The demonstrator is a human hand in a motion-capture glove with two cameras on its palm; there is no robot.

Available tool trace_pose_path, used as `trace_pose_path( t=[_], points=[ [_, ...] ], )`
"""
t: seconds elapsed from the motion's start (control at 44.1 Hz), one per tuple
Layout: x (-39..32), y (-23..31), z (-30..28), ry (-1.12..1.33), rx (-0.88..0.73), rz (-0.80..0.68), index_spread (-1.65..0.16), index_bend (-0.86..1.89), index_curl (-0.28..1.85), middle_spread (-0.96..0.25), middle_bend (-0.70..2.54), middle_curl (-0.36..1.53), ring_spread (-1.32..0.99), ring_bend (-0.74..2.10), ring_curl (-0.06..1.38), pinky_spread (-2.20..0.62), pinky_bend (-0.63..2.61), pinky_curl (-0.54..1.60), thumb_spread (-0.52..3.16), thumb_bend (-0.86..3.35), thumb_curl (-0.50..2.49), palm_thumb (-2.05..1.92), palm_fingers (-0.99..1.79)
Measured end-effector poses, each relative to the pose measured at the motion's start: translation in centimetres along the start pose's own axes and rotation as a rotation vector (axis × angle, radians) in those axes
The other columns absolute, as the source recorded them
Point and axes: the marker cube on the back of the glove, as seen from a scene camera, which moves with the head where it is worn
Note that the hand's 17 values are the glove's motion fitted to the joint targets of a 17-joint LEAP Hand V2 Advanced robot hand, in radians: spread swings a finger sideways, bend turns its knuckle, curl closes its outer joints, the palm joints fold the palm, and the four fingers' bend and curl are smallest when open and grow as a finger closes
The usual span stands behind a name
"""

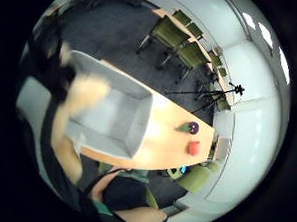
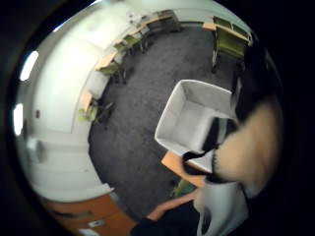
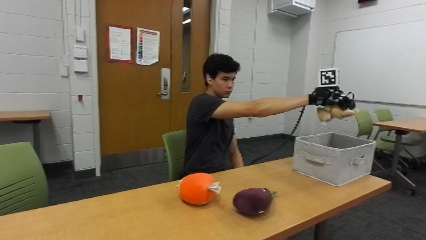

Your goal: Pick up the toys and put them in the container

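Seated behind a long wooden table [image 3: 133, 210], right arm stretched straight out toward the right end. Gloved right hand [image 3: 333, 102] raised in the air above a grey fabric container [image 3: 333, 157], fingers curled round a pale tan toy [image 3: 331, 114] — its exact kind too blurred to tell. Toy held well clear of the container's rim, not inside it. Container standing upright on the table's far right end, open top showing a bare grey interior in the palm views. Nearer the table's middle, an orange pumpkin-like toy [image 3: 198, 188] on the left and a dark purple eggplant-like toy [image 3: 252, 201] just beside it on the right — close together, both well apart from the container. Green chairs [image 3: 20, 180] around the room.
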Motion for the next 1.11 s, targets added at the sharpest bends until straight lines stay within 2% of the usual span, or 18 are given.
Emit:
trace_pose_path(
  t=[0.045, 0.068, 0.091, 0.113, 0.136, 0.159, 0.204, 0.295, 0.408, 0.567, 0.68, 0.748, 0.816, 0.929, 1.111],
  points=[
    [0.3, 0.0, 0.9, 0.006, -0.048, 0.032, -0.5, 0.28, 1.25, -0.51, 0.57, 0.88, -0.5, 0.93, 0.55, -0.45, 0.88, 0.4, 0.67, 0.16, 0.87, 0.64, 0.94],
    [0.5, 0.0, 1.2, 0.002, -0.069, 0.046, -0.49, 0.17, 1.22, -0.5, 0.51, 0.86, -0.49, 0.91, 0.54, -0.44, 0.94, 0.43, 0.75, 0.1, 0.83, 0.54, 0.79],
    [0.7, 0.1, 1.4, -0.01, -0.084, 0.05, -0.49, 0.17, 1.21, -0.49, 0.52, 0.86, -0.48, 0.89, 0.55, -0.41, 0.9, 0.42, 0.88, 0.06, 0.78, 0.44, 0.69],
    [0.7, 0.2, 1.5, -0.028, -0.094, 0.045, -0.48, 0.14, 1.18, -0.47, 0.43, 0.84, -0.44, 0.8, 0.54, -0.38, 0.89, 0.43, 0.92, -0.05, 0.72, 0.28, 0.36],
    [0.8, 0.3, 1.6, -0.043, -0.098, 0.035, -0.47, 0.03, 1.14, -0.41, 0.29, 0.8, -0.38, 0.71, 0.54, -0.34, 0.97, 0.48, 0.92, -0.16, 0.67, 0.1, -0.09],
    [0.8, 0.5, 1.6, -0.045, -0.099, 0.027, -0.46, 0.04, 1.12, -0.38, 0.27, 0.8, -0.34, 0.7, 0.57, -0.31, 1.0, 0.51, 0.94, -0.15, 0.65, 0.04, -0.16],
    [-0.1, 0.7, 1.7, 0.003, -0.093, 0.045, -0.45, -0.01, 1.03, -0.32, 0.21, 0.75, -0.3, 0.61, 0.52, -0.27, 1.02, 0.48, 0.96, -0.14, 0.6, -0.06, -0.22],
    [-4.7, 1.4, 1.8, 0.098, -0.075, 0.12, -0.42, -0.01, 0.9, -0.25, 0.17, 0.69, -0.25, 0.53, 0.42, -0.21, 1.02, 0.42, 1.0, -0.11, 0.53, -0.12, -0.18],
    [-2.9, 3.5, 0.7, 0.076, -0.053, 0.018, -0.39, 0.04, 0.78, -0.19, 0.17, 0.65, -0.21, 0.52, 0.38, -0.16, 0.99, 0.39, 1.03, -0.1, 0.45, -0.13, -0.16],
    [6.0, 6.6, -1.3, 0.097, 0.001, 0.11, -0.36, 0.09, 0.67, -0.15, 0.2, 0.61, -0.2, 0.5, 0.37, -0.12, 0.93, 0.37, 1.04, -0.1, 0.37, -0.13, -0.12],
    [12.5, 10.2, -2.5, 0.081, 0.014, 0.04, -0.35, 0.12, 0.62, -0.15, 0.23, 0.6, -0.23, 0.5, 0.37, -0.11, 0.88, 0.35, 1.04, -0.09, 0.33, -0.12, -0.04],
    [16.7, 12.0, -2.9, 0.11, 0.016, 0.099, -0.35, 0.14, 0.59, -0.15, 0.24, 0.59, -0.26, 0.5, 0.37, -0.1, 0.85, 0.34, 1.04, -0.09, 0.3, -0.12, -0.02],
    [20.8, 14.2, -3.2, 0.078, 0.017, 0.063, -0.35, 0.15, 0.58, -0.15, 0.25, 0.59, -0.27, 0.5, 0.36, -0.1, 0.84, 0.34, 1.04, -0.09, 0.29, -0.12, -0.01],
    [28.6, 16.5, -2.5, 0.148, 0.024, 0.288, -0.35, 0.17, 0.56, -0.15, 0.25, 0.57, -0.29, 0.5, 0.36, -0.1, 0.81, 0.33, 1.03, -0.09, 0.26, -0.12, 0.01],
    [36.0, 19.7, 0.3, 0.138, 0.016, 0.341, -0.36, 0.19, 0.54, -0.17, 0.29, 0.56, -0.34, 0.45, 0.34, -0.1, 0.75, 0.31, 1.02, -0.09, 0.22, -0.12, 0.05]
  ],
)
